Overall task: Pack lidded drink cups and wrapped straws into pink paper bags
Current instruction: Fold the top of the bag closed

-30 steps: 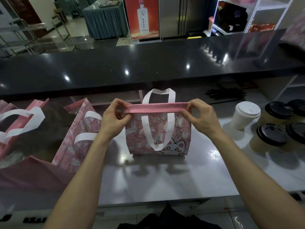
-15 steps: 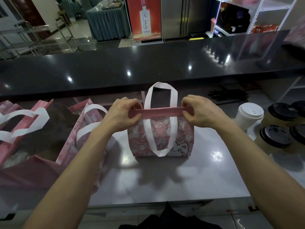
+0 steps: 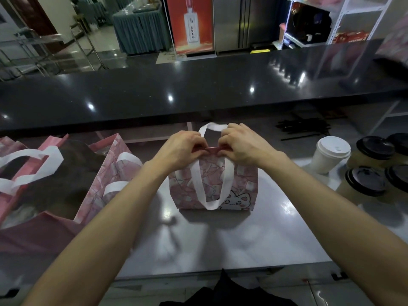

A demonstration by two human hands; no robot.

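Note:
A small pink paper bag (image 3: 240, 184) with white handles and a cat print stands on the grey counter (image 3: 220, 237) in front of me. My left hand (image 3: 183, 149) and my right hand (image 3: 242, 144) sit close together at its top middle, both pinching the folded pink rim. One white handle loops up behind my fingers, the other hangs down the bag's front. What is inside the bag is hidden. A white lidded cup (image 3: 329, 154) and several black lidded cups (image 3: 364, 182) stand at the right. Dark straws (image 3: 302, 129) lie behind them.
Two bigger pink bags stand open at the left, one patterned (image 3: 110, 171) next to my left forearm, one plain pink (image 3: 26, 217) at the frame edge. A raised glossy black bar top (image 3: 198, 89) runs across behind the work surface.
My hands have slid inward along the bag's folded rim, from its two ends to its middle. The rim now stands narrower and the far handle sticks up above my fingers.

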